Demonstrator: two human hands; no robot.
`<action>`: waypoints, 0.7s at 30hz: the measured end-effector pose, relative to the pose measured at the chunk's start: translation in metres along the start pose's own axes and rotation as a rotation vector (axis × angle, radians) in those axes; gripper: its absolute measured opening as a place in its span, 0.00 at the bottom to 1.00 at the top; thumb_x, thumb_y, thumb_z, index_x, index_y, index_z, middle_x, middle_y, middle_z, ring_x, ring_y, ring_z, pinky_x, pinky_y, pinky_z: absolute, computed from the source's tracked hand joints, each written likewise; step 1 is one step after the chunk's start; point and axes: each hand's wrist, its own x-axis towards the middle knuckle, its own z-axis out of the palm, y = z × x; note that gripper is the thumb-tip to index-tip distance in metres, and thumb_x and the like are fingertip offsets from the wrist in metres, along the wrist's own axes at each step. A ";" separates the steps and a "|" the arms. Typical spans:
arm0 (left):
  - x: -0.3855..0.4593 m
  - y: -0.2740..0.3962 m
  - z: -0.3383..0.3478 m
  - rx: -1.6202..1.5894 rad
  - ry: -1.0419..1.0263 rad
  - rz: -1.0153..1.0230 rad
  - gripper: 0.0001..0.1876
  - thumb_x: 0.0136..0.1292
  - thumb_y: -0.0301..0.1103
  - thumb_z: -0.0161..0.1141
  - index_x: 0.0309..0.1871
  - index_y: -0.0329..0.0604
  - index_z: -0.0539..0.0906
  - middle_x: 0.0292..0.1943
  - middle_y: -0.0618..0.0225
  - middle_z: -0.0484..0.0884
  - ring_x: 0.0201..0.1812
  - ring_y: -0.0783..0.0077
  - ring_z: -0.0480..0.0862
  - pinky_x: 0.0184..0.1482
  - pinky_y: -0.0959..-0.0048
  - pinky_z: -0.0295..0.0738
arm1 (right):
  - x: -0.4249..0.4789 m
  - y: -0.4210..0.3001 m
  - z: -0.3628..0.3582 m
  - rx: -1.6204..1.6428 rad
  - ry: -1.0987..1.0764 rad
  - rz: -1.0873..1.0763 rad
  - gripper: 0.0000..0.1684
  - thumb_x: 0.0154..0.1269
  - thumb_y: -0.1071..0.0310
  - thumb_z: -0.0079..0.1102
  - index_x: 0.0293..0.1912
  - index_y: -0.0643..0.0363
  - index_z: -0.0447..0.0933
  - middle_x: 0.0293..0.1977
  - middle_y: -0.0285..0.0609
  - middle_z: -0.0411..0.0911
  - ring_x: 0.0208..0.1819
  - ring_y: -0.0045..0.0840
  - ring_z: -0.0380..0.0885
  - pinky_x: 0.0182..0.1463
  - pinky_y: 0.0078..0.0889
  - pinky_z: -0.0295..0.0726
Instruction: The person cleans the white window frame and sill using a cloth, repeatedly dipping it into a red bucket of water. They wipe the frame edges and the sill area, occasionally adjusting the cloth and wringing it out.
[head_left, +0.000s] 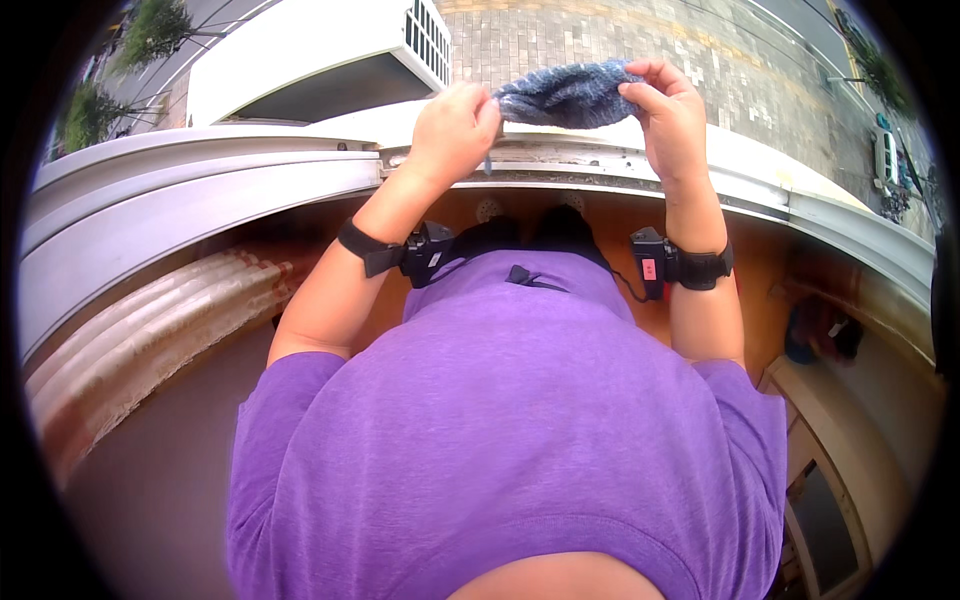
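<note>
A blue-grey knitted or terry cloth (574, 94) is stretched between my hands, above the window sill. My left hand (456, 129) grips its left end, bunched in the fist, and a small blue tail hangs below. At the other end my right hand (664, 101) pinches the cloth between thumb and fingers. Beneath it runs the window track (555, 166), a pale metal channel with dark grime in it. Whether the cloth is a rag or a garment, I cannot tell.
A white box-shaped unit with a grille (322, 64) stands outside at the left. White window frames (202, 180) border the opening on both sides. Far below lies a brick pavement (525, 37). A ribbed pale ledge (172, 315) is at lower left, a wooden cabinet (817, 450) at lower right.
</note>
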 end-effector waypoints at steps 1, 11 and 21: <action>0.001 0.002 -0.006 -0.021 0.077 0.073 0.10 0.62 0.34 0.55 0.29 0.37 0.77 0.30 0.55 0.78 0.35 0.53 0.78 0.40 0.62 0.73 | 0.002 -0.004 0.003 0.052 -0.076 0.013 0.12 0.54 0.80 0.61 0.41 0.64 0.78 0.31 0.34 0.76 0.34 0.16 0.74 0.40 0.16 0.74; 0.006 0.033 0.028 0.075 0.017 -0.028 0.12 0.55 0.34 0.64 0.27 0.36 0.75 0.22 0.57 0.76 0.26 0.61 0.78 0.30 0.67 0.72 | 0.005 -0.003 -0.003 -0.404 -0.434 0.036 0.12 0.62 0.73 0.58 0.47 0.61 0.78 0.38 0.36 0.80 0.41 0.18 0.77 0.50 0.22 0.74; -0.063 -0.030 0.006 0.538 -0.145 -0.435 0.14 0.52 0.39 0.60 0.33 0.35 0.79 0.34 0.48 0.80 0.37 0.49 0.81 0.42 0.56 0.75 | -0.025 0.061 -0.158 -1.230 -0.092 0.264 0.13 0.58 0.63 0.57 0.38 0.60 0.82 0.37 0.52 0.82 0.40 0.44 0.81 0.46 0.41 0.77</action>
